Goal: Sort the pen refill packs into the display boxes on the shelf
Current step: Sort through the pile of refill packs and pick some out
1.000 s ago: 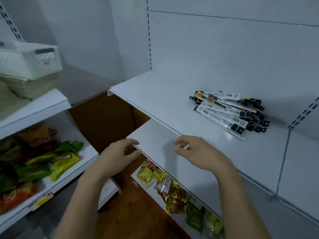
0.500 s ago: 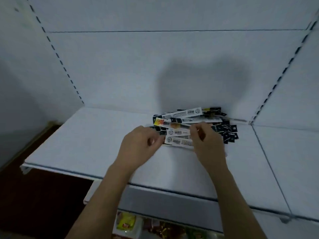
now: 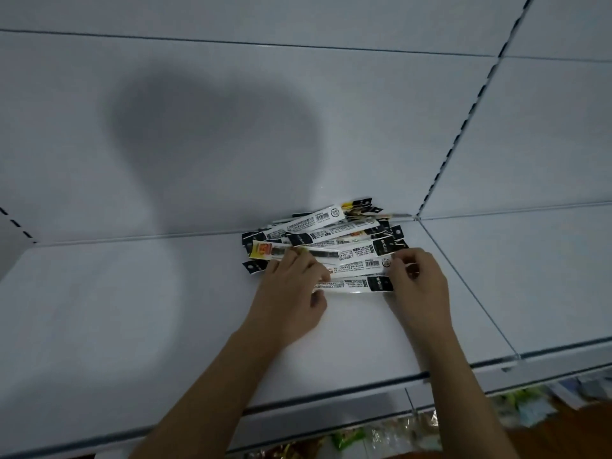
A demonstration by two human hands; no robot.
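Now, from the head camera, you face a white shelf (image 3: 132,309) with a loose pile of pen refill packs (image 3: 331,246) lying at its back edge, close to the back right corner where the upright divider meets the wall. Your left hand (image 3: 291,293) rests on the pile's left end with its fingers curled over the nearest packs. Your right hand (image 3: 419,286) pinches the right end of the front packs between thumb and fingers.

Most packs lie flat with their long axis running left to right along the back edge, though a few fan out at a slight slant. Their black header ends point mostly right, and a few point left.

You seem to be at the gathering step. No display boxes are in view, so next you likely need to lift a bundle and find them.
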